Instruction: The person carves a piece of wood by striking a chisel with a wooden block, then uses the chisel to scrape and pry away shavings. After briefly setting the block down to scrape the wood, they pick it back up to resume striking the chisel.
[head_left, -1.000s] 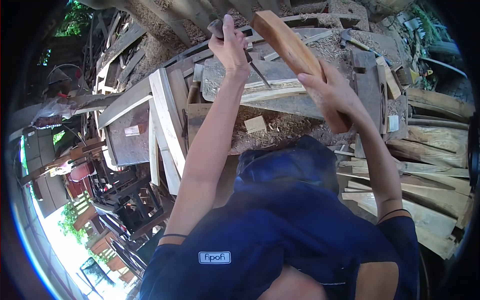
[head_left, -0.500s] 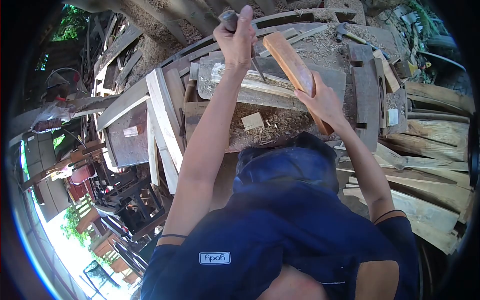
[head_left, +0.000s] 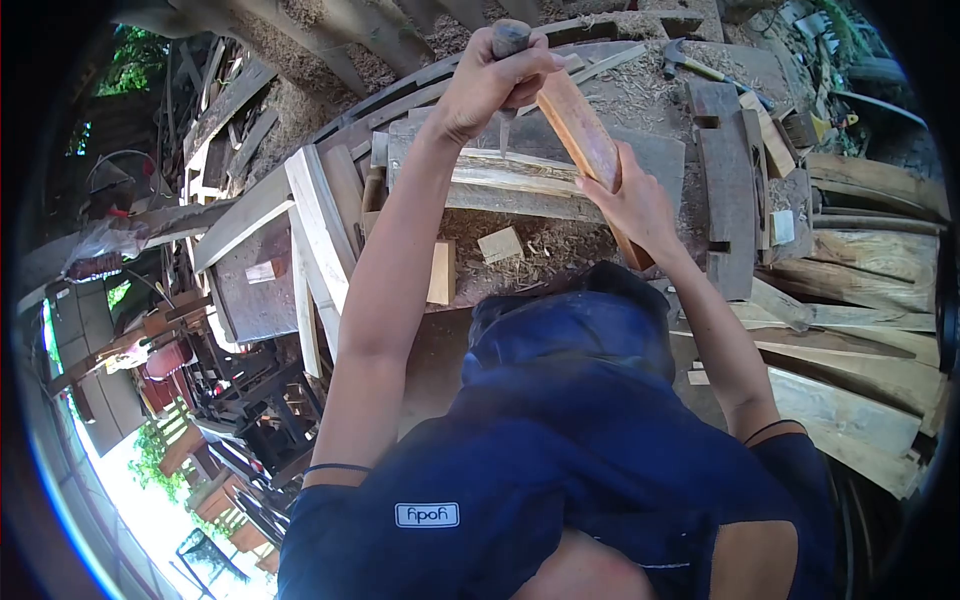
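My left hand (head_left: 490, 85) is wrapped round the handle of a chisel (head_left: 511, 38), held upright. The chisel's narrow blade points down, its tip at a pale, rough-cut strip of wood (head_left: 530, 176) lying on a wide grey board. In my right hand (head_left: 640, 205) is a long, squared wooden bar (head_left: 582, 125), gripped towards its near end with the thumb over the top. The bar slants away from me, and its far end overlaps the fingers of my left hand in this view.
A claw hammer (head_left: 700, 66) lies at the bench's far right, near a notched beam (head_left: 726, 190). A small wood block (head_left: 500, 245) sits among shavings close to me. Long planks (head_left: 325, 225) lean at the left, and stacked timber (head_left: 860, 270) fills the right.
My left hand and the chisel have moved right and slightly nearer, and the chisel stands more upright. The wooden bar's far end now lies beside my left hand.
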